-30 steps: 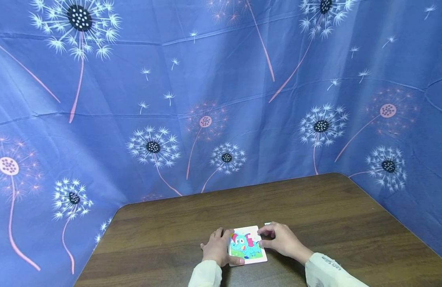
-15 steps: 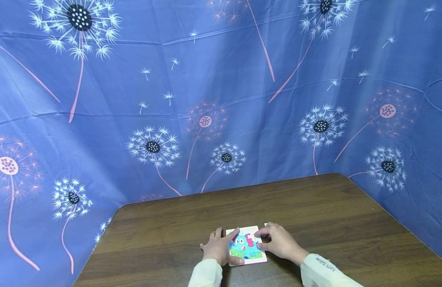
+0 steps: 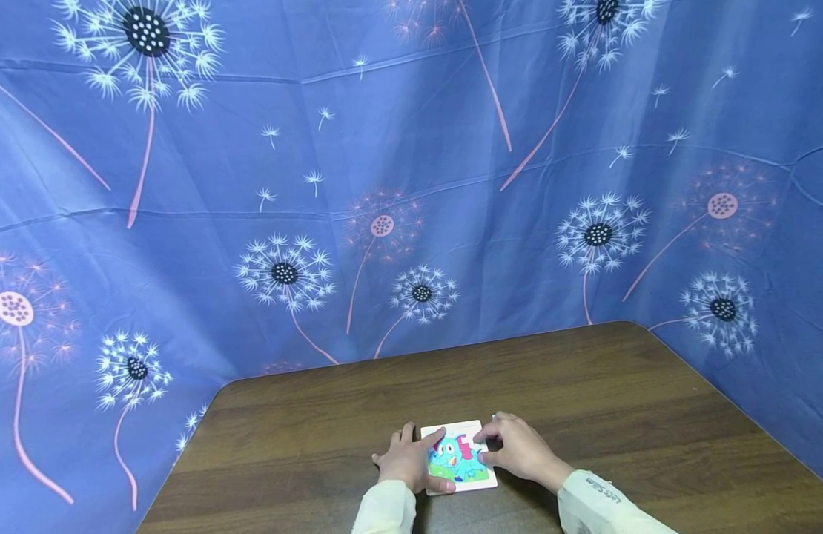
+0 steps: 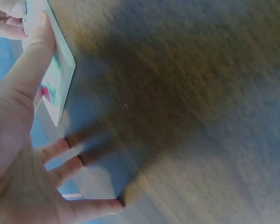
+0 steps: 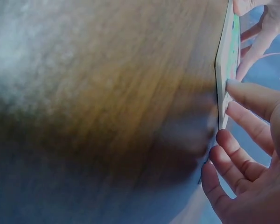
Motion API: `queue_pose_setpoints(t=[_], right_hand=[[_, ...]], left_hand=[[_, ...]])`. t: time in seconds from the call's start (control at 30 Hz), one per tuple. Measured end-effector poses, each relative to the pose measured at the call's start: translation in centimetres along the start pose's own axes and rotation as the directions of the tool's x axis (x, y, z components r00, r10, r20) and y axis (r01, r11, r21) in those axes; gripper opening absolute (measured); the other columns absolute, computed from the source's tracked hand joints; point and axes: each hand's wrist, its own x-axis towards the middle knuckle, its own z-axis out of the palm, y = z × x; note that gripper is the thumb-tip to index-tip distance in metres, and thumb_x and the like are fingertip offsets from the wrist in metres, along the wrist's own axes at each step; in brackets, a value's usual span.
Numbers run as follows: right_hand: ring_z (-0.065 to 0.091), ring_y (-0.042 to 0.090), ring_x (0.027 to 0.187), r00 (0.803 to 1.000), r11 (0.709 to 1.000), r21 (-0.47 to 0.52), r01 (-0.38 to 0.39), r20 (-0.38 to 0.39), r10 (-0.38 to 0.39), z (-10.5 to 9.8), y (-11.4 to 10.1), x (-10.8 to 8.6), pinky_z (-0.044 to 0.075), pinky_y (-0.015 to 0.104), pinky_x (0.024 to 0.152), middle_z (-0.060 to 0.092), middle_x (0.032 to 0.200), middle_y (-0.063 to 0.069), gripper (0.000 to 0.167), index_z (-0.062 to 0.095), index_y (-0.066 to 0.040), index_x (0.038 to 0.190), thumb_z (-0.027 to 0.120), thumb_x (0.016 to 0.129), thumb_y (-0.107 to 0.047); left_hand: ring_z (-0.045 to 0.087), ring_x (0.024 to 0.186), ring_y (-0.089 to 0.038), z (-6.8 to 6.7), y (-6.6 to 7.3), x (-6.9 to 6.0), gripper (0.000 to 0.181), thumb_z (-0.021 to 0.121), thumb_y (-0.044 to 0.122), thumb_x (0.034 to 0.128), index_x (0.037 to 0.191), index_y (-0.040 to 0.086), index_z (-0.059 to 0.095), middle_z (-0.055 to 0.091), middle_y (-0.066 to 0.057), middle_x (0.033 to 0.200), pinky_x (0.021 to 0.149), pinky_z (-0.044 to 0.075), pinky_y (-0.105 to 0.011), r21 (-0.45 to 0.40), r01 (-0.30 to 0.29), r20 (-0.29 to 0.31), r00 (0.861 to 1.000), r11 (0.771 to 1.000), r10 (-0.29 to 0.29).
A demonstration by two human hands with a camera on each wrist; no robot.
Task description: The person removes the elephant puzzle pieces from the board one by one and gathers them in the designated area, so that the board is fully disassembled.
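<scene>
A square picture puzzle board [image 3: 461, 486] with a blue elephant and a white border lies flat on the table. My left hand [image 3: 403, 467] spreads over its left side, thumb on the near border and index finger near the top left; its other fingers reach down beside the board in the left wrist view. At the board's right side, my right hand [image 3: 523, 449] pinches a small light piece [image 3: 480, 447] between thumb and index finger, low over the picture. In the right wrist view both fingertips sit at the board [image 5: 220, 70], the piece mostly hidden.
Just behind my right hand, a small pale item [image 3: 494, 417] peeks out, mostly covered. The brown wooden table [image 3: 318, 423] has a rounded far edge against a blue cloth [image 3: 451, 185] printed with dandelions, which also hangs along both sides.
My right hand has shifted slightly left, its fingertips farther over the board. The left index finger has moved right onto the board's upper left, while the left thumb stays put.
</scene>
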Motion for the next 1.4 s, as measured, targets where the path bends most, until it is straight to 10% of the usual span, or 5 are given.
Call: queue_pose_setpoints(t=[0.2, 1.07, 1.4], right_hand=[[0.054, 0.012, 0.082, 1.000, 1.000, 0.005, 0.027, 0.008, -0.027, 0.0, 0.1, 0.0, 0.047, 0.031, 0.070, 0.057, 0.087, -0.008, 0.023, 0.077, -0.017, 0.094, 0.090, 0.075, -0.017], [0.053, 0.013, 0.084, 0.998, 0.992, -0.115, -0.060, -0.012, 0.059, -0.4, 0.1, 0.4, 0.050, 0.037, 0.070, 0.055, 0.090, -0.009, 0.026, 0.073, -0.018, 0.087, 0.093, 0.072, -0.025], [0.059, 0.015, 0.086, 0.997, 0.997, -0.031, 0.064, 0.034, -0.062, -2.0, 1.0, 0.5, 0.052, 0.032, 0.074, 0.057, 0.093, -0.008, 0.024, 0.078, -0.014, 0.098, 0.088, 0.079, -0.024]], left_hand=[[0.047, 0.130, -0.043, 0.0, 0.0, 0.0, 0.085, 0.092, 0.050, 0.0656, 0.142, 0.037, 0.059, 0.048, -0.018, 0.143, 0.089, 0.039, -0.083, 0.025, -0.006, 0.003, 1.000, 1.000, 0.006], [0.045, 0.132, -0.043, 0.1, 0.1, 0.0, 0.085, 0.090, 0.052, 0.0664, 0.143, 0.038, 0.058, 0.046, -0.017, 0.145, 0.090, 0.038, -0.084, 0.039, 0.016, 0.012, 1.000, 0.999, -0.017], [0.046, 0.131, -0.042, 0.0, 0.2, 0.1, 0.084, 0.091, 0.051, 0.0664, 0.143, 0.038, 0.058, 0.047, -0.016, 0.143, 0.089, 0.038, -0.083, 0.035, 0.019, 0.021, 1.000, 0.999, -0.020]])
